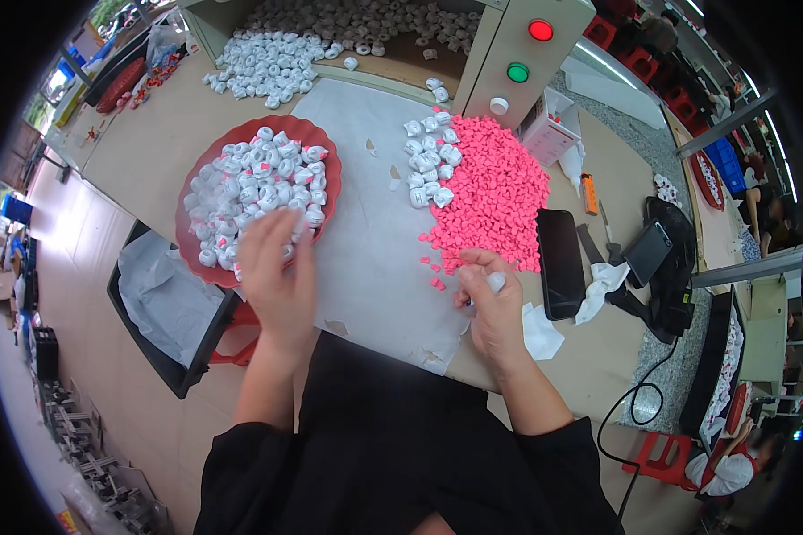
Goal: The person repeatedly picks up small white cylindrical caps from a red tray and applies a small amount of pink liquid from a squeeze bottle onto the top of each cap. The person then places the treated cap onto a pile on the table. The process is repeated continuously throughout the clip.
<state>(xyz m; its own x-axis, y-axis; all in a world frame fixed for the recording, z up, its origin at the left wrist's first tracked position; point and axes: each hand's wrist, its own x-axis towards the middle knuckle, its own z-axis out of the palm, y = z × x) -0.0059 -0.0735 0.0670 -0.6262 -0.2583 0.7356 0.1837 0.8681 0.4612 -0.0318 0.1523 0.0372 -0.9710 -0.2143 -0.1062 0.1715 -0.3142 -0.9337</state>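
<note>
My left hand is over the near right rim of a red scalloped bowl, its fingers stretched out and a little blurred, the thumb apart. Small white knobbly pieces, several with pink bits on them, fill the bowl. My right hand is curled at the near edge of a pile of small pink pieces, with a small white piece held against its fingers. White pieces like those in the bowl lie along the pink pile's left side. Beneath is a worn pale sheet.
Behind stands a metal housing with red and green buttons; white pieces spill from its opening. To the right lie a black phone, a white cloth, an orange lighter, scissors and a black bag. A lined black tray sits lower left.
</note>
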